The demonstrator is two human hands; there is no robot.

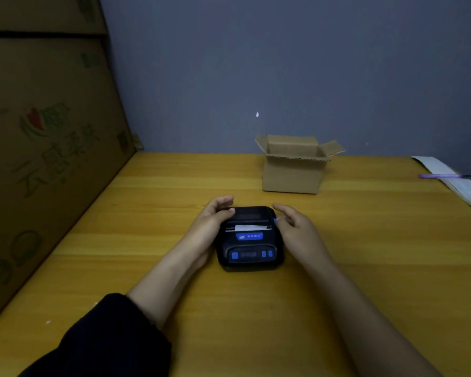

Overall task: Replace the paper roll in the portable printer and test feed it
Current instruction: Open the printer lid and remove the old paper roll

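Printer (pixel 249 240), lying on the near side of the cardboard box (pixel 294 167) with paper strip (pixel 252 228) poking from its slot, is needing a firm brace: left hand (pixel 210 224) is gripping its side, right hand (pixel 294 227) is hovering slack-fingered by the blue latch (pixel 274 220), probably best pressed squarely.

A wooden tabletop (pixel 365 254) fills the lower frame. Above centre, a small cardboard box (pixel 292 172) stands on it with its flaps open. At the right edge, a purple pen (pixel 443 176) lies across white papers (pixel 462 189). Large printed cartons (pixel 46 159) fill the left side. Behind is a grey-blue wall (pixel 283 63).
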